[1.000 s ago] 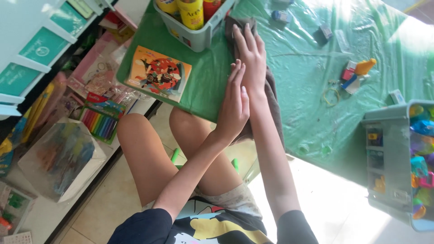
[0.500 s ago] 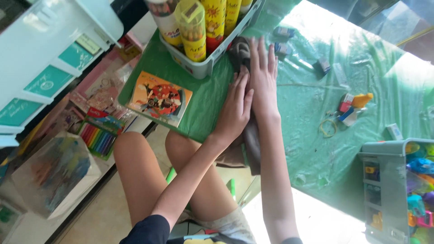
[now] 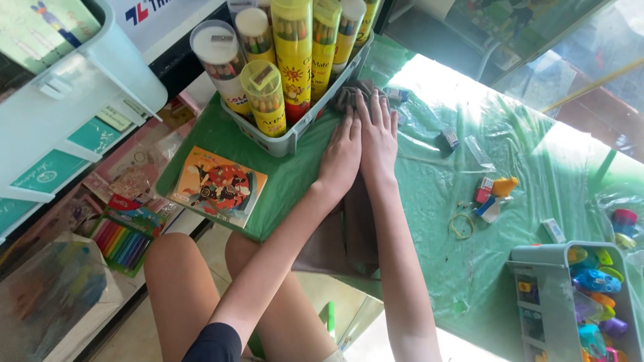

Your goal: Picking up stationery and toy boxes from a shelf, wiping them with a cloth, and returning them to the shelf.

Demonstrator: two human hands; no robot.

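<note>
A dark grey-brown cloth (image 3: 354,231) lies across the green plastic-covered table (image 3: 429,181) and hangs over its near edge above my knees. Its far end is bunched (image 3: 349,94) against a grey bin. My left hand (image 3: 342,155) and my right hand (image 3: 378,137) lie flat on the cloth side by side, palms down, touching each other. The right hand's fingertips reach the bunched end. Neither hand grips anything.
The grey bin (image 3: 292,142) holds several yellow tubes of coloured pencils. A colourful booklet (image 3: 218,184) lies at the table's left corner. Small erasers and sharpeners (image 3: 493,191), a rubber band (image 3: 461,226) and a grey organiser of bright trinkets (image 3: 560,295) sit on the right. A marker pack (image 3: 124,234) lies below.
Both hands have slid away from me along the cloth toward the pencil bin, the left catching up beside the right. My view has lifted further over the table.
</note>
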